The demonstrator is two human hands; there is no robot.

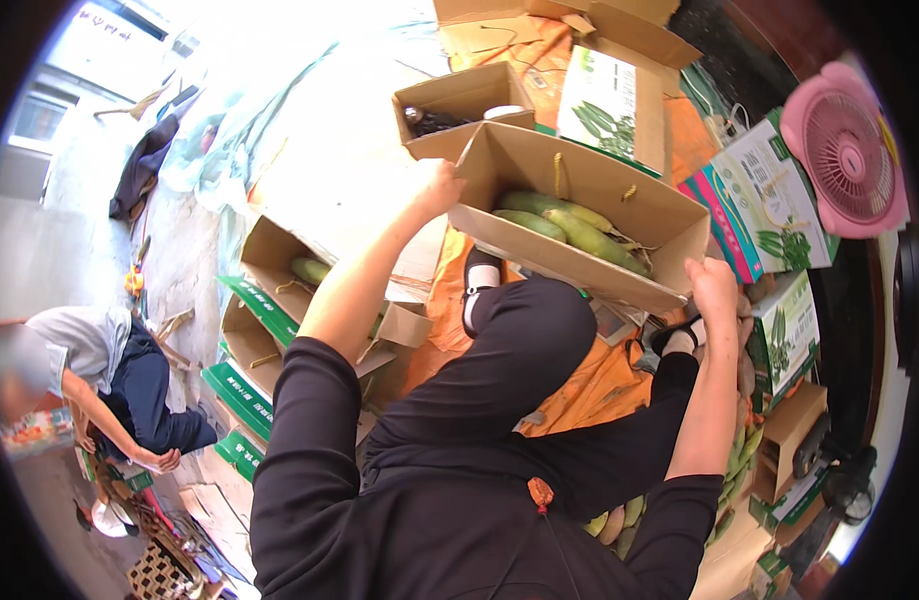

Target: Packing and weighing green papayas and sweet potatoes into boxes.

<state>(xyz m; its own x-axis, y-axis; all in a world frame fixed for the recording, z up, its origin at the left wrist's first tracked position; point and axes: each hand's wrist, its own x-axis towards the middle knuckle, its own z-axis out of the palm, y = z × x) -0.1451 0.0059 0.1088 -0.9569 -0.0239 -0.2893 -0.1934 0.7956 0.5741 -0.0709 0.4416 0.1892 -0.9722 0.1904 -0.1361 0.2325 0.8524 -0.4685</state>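
Observation:
An open cardboard box (570,264) with yellow cord loops inside is held up tilted above my knees. Several long green radishes (588,236) lie in the bottom of it. My left hand (438,190) is closed on the box's left end, at the upper edge. At the opposite end, my right hand (715,288) grips the right edge near the lower corner. Fingertips of both hands are partly hidden by the cardboard.
To my left stand open boxes (280,250), one with radishes inside. Loose radishes (625,520) lie by my right thigh. A smaller box (464,92) holds dark items ahead. A pink fan (846,150) stands far right. Another person (110,370) bends at the left. Orange sheeting (580,390) covers the floor.

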